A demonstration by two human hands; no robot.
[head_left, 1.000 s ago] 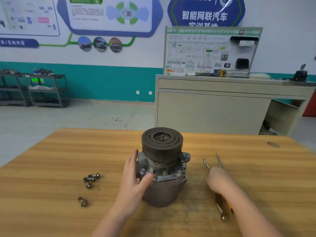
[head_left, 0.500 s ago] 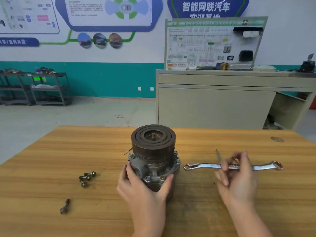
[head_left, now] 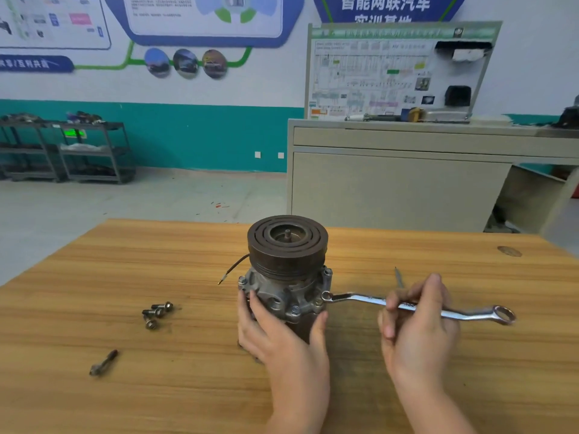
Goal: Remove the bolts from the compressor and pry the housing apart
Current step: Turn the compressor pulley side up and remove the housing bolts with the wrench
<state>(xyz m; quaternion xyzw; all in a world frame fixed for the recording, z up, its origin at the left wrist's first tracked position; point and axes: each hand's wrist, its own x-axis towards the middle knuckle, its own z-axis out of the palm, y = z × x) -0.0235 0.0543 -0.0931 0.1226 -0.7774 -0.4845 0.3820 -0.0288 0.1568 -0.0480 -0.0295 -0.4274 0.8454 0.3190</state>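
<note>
Gripping compressor [head_left: 286, 277] and wrench [head_left: 416, 306], table edge [head_left: 175, 221] well apart

I see a wooden table [head_left: 94, 277], beige cabinet [head_left: 391, 186] bearing a diagram board [head_left: 376, 73], metal shelving carts [head_left: 91, 151], wall posters [head_left: 203, 17].

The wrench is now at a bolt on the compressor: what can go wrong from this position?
1. The right hand holds the wrench only with its fingers, mid-shaft; if the ring end is not fully seated on the bolt, it may slip and round the head.
2. The compressor stands upright, steadied only by the left hand; a hard pull might tip or twist it.
3. The loose bolts lie unboxed on the table and could roll away.
</note>
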